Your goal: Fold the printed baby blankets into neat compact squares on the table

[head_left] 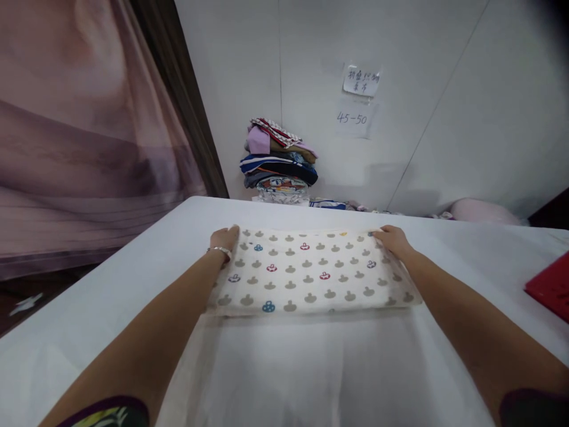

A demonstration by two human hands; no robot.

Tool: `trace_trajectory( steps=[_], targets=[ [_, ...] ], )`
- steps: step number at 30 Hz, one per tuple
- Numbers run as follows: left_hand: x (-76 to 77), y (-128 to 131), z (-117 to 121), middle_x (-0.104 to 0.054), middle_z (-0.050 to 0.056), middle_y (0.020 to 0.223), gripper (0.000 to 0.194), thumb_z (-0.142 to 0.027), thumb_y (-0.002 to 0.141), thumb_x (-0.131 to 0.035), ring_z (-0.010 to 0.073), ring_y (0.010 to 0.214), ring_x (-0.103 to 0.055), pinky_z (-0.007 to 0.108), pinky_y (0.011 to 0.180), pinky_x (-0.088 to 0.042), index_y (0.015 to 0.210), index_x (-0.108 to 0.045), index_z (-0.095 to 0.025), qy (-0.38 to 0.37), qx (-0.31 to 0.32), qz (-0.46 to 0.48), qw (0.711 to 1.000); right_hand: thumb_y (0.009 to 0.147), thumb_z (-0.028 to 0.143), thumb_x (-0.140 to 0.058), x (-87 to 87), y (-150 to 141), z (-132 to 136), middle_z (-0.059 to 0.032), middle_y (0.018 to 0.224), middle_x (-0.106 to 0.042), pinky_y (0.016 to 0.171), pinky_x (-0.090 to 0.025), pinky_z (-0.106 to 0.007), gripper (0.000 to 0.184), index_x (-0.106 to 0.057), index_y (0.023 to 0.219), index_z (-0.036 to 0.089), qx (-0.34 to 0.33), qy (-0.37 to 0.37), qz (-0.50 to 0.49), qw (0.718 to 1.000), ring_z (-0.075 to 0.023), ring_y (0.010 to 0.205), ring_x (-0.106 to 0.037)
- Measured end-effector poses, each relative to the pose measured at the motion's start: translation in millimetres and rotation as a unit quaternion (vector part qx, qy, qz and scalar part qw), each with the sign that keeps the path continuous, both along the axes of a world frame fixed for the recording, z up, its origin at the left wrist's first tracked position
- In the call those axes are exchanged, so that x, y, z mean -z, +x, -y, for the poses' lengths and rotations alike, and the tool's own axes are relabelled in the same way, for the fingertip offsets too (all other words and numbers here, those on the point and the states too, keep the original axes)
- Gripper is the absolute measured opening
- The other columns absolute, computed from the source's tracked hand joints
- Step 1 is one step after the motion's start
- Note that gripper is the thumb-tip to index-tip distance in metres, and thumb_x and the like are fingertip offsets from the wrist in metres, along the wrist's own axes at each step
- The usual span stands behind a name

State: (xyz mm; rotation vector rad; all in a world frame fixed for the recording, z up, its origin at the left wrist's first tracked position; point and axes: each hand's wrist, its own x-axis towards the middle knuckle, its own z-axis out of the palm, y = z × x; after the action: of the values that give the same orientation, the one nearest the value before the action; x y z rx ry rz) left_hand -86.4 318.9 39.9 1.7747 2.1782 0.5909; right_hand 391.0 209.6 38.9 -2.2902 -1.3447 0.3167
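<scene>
A cream cloth with grey, blue and red mushroom prints lies folded into a wide rectangle on the white table. My left hand grips its far left corner, fingers closed on the fabric; a bracelet circles that wrist. At the far right corner my right hand pinches the cloth's edge between thumb and fingers. Between the two hands the far edge runs nearly straight. The near edge lies flat across the middle of the table, and the undersides of both held corners are hidden.
Behind the table's far edge stands a stack of folded fabrics against the wall. A red item rests at the right side. Pink curtains hang on the left. Two paper notes are stuck on the wall.
</scene>
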Motion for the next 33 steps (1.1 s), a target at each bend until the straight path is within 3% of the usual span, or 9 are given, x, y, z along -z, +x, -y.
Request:
trace_trajectory(
  steps=[4, 8, 11, 17, 20, 23, 29, 33],
  targets=[
    [-0.3, 3, 3, -0.068, 0.018, 0.091, 0.04, -0.044, 0.08, -0.04, 0.0295, 0.088, -0.062, 0.034, 0.071, -0.045, 0.075, -0.066, -0.015, -0.033, -0.003, -0.011, 0.999, 0.076, 0.034, -0.055, 5.1, -11, -5, -0.0133, 0.1, -0.066, 0.076, -0.045, -0.032, 0.03, -0.067, 0.096, 0.015, 0.006, -0.039, 0.05, 0.998, -0.0264, 0.095, -0.06],
    [-2.9, -2, 8, -0.068, 0.015, 0.093, 0.036, -0.045, 0.079, -0.044, 0.0281, 0.091, -0.061, 0.033, 0.073, -0.044, 0.08, -0.066, -0.016, -0.028, 0.002, -0.02, 0.999, 0.079, 0.038, -0.053, 11.9, -15, -8, -0.0147, 0.112, -0.063, 0.081, -0.044, -0.034, 0.043, -0.058, 0.117, 0.017, 0.016, -0.068, 0.093, 0.993, -0.027, 0.102, -0.058],
    [-2.6, -8, 15, -0.068, 0.013, 0.095, 0.039, -0.048, 0.081, -0.04, 0.0259, 0.09, -0.061, 0.032, 0.073, -0.044, 0.087, -0.065, -0.017, -0.016, -0.01, -0.019, 1.0, 0.083, 0.039, -0.049, 14.7, -12, -6, -0.0148, 0.117, -0.06, 0.083, -0.043, -0.034, 0.047, -0.052, 0.124, 0.017, -0.017, -0.063, 0.121, 0.99, -0.0272, 0.106, -0.056],
    [2.7, -10, 20, -0.066, 0.015, 0.1, 0.035, -0.041, 0.079, -0.047, 0.0284, 0.094, -0.06, 0.035, 0.075, -0.045, 0.095, -0.063, -0.015, -0.022, -0.019, -0.024, 0.999, 0.086, 0.044, -0.043, 10.9, -4, -3, -0.0091, 0.12, -0.06, 0.083, -0.043, -0.029, 0.045, -0.055, 0.122, 0.02, -0.066, -0.069, 0.116, 0.989, -0.0231, 0.106, -0.057],
    [3.3, -7, 17, -0.061, 0.016, 0.113, 0.039, -0.044, 0.081, -0.043, 0.0289, 0.099, -0.059, 0.036, 0.079, -0.044, 0.102, -0.061, -0.017, -0.011, -0.012, -0.033, 0.999, 0.088, 0.047, -0.038, 7.0, -1, -2, -0.0084, 0.11, -0.065, 0.078, -0.044, -0.026, 0.043, -0.062, 0.111, 0.02, -0.07, -0.093, 0.131, 0.985, -0.0209, 0.099, -0.06],
    [4.0, -3, 16, -0.057, 0.017, 0.12, 0.043, -0.047, 0.083, -0.039, 0.0301, 0.101, -0.058, 0.038, 0.08, -0.044, 0.107, -0.06, -0.017, -0.025, 0.005, -0.069, 0.997, 0.091, 0.046, -0.033, 7.7, -5, -2, -0.0126, 0.103, -0.066, 0.077, -0.044, -0.031, 0.044, -0.065, 0.099, 0.017, -0.047, -0.112, 0.153, 0.981, -0.0238, 0.097, -0.06],
    [3.6, 0, 22, -0.055, 0.017, 0.122, 0.042, -0.039, 0.085, -0.038, 0.0299, 0.101, -0.058, 0.039, 0.079, -0.045, 0.114, -0.058, -0.016, -0.041, 0.018, -0.105, 0.993, 0.091, 0.04, -0.034, 12.4, -18, -2, -0.0215, 0.105, -0.062, 0.079, -0.044, -0.043, 0.044, -0.061, 0.109, 0.011, -0.024, -0.112, 0.19, 0.975, -0.0313, 0.098, -0.058],
    [-3.5, 7, 24, -0.052, 0.017, 0.125, 0.037, -0.026, 0.084, -0.041, 0.0321, 0.111, -0.051, 0.043, 0.085, -0.042, 0.115, -0.057, -0.019, -0.016, 0.03, -0.132, 0.991, 0.09, 0.029, -0.038, 4.4, -26, -3, -0.0198, 0.119, -0.056, 0.088, -0.04, -0.043, 0.038, -0.059, 0.115, 0.011, -0.064, -0.073, 0.208, 0.973, -0.0322, 0.111, -0.05]
  ],
)
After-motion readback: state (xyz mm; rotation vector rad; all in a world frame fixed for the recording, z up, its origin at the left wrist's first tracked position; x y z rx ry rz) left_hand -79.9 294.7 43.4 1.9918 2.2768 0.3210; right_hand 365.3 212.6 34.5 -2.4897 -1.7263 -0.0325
